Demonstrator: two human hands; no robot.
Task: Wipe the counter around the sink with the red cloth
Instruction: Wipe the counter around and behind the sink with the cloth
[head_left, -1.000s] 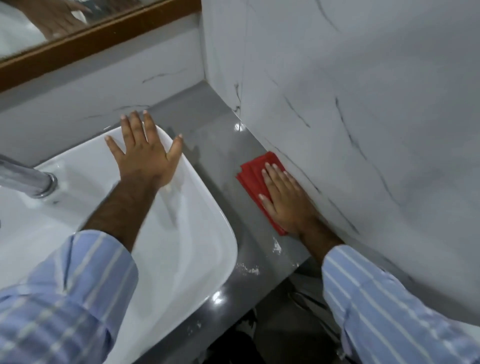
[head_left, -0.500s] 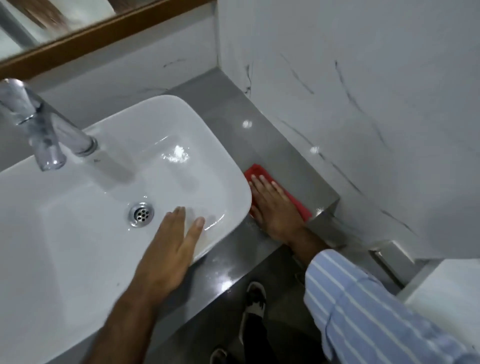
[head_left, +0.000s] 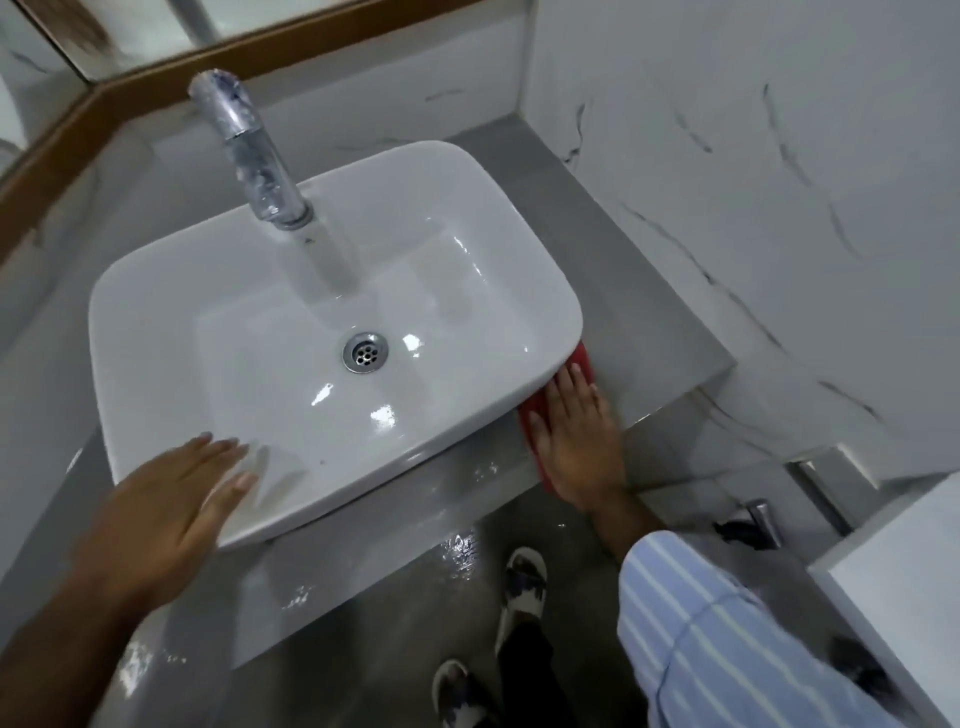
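Head view, looking down at a white rectangular vessel sink (head_left: 171, 332) sitting on a grey counter (head_left: 644, 312). Right hand (head_left: 584, 441) lies flat, palm down, on the red cloth (head_left: 584, 358), pressing it onto the counter at the sink's front right corner. Fingers straight and close together, tips right against the sink's outer wall; no pinch, just flat pressure. Cloth mostly hidden under the hand: a red strip shows past the fingertips along the sink's edge, another strip on the hand's left side. Whether the cloth tucks under the basin rim cannot be told.

Left hand (head_left: 166, 499) is open, fingers extended and slightly spread, over the sink's front left rim; fingertips seem to touch the rim, contact not certain because of blur. It holds nothing.

Chrome faucet (head_left: 249, 156) stands at the back of the basin, drain (head_left: 365, 352) in the middle of the bowl. Wet shiny patches on the counter's front strip below the sink. White marble-look wall (head_left: 753, 182) to the right, meeting the counter. Wood-framed mirror (head_left: 156, 31) at top left. Blue striped sleeve (head_left: 717, 634) on the right arm. Two sandalled feet (head_left: 522, 577) on the floor below the counter's edge.
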